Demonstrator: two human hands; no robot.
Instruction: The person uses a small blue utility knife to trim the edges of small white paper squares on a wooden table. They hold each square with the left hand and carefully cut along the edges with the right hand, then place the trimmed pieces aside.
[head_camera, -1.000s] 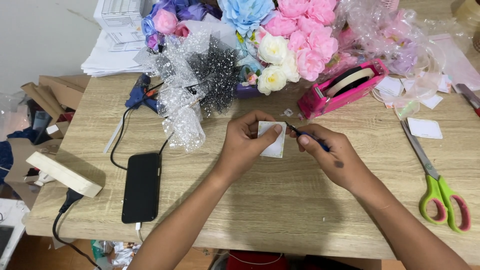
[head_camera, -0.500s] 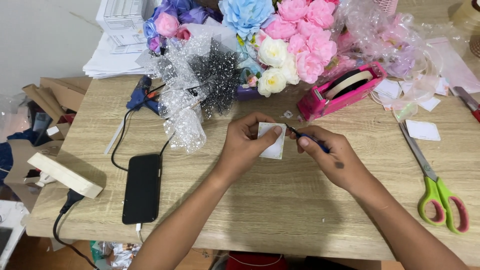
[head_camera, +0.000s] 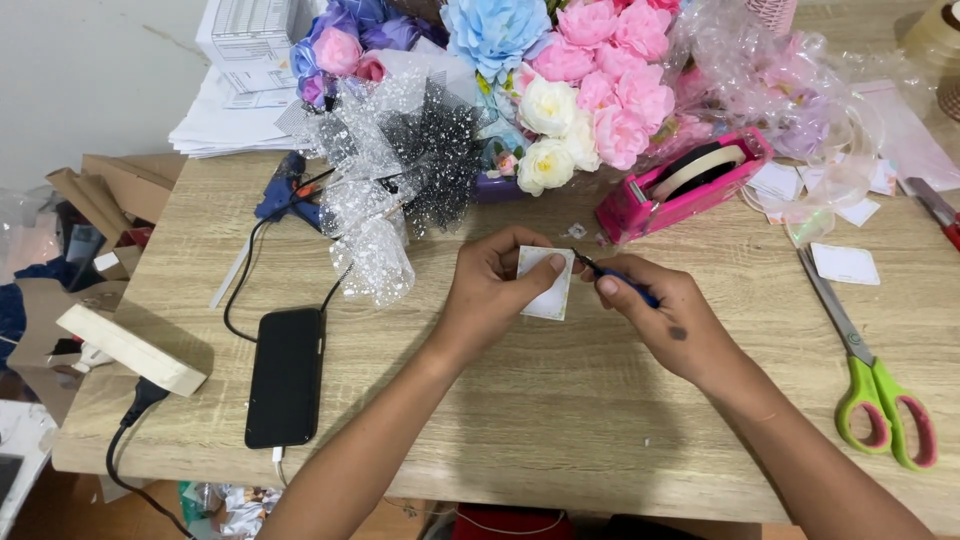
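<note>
My left hand (head_camera: 497, 293) pinches a small white card (head_camera: 547, 284) and holds it just above the wooden table (head_camera: 540, 420). My right hand (head_camera: 660, 318) grips a dark blue pen (head_camera: 618, 277), its tip touching the card's right edge. Both hands are at the middle of the table, in front of a bouquet of pink, white and blue paper flowers (head_camera: 560, 90) wrapped in clear and black mesh (head_camera: 400, 170).
A pink tape dispenser (head_camera: 685, 185) lies behind my right hand. Green-handled scissors (head_camera: 865, 370) and more small white cards (head_camera: 845, 263) are to the right. A black phone (head_camera: 287, 375) on a cable and a blue glue gun (head_camera: 285, 190) lie left. Papers (head_camera: 240, 90) are stacked at the back left.
None of note; both hands keep the same hold on the card and the pen, with only slight shifts.
</note>
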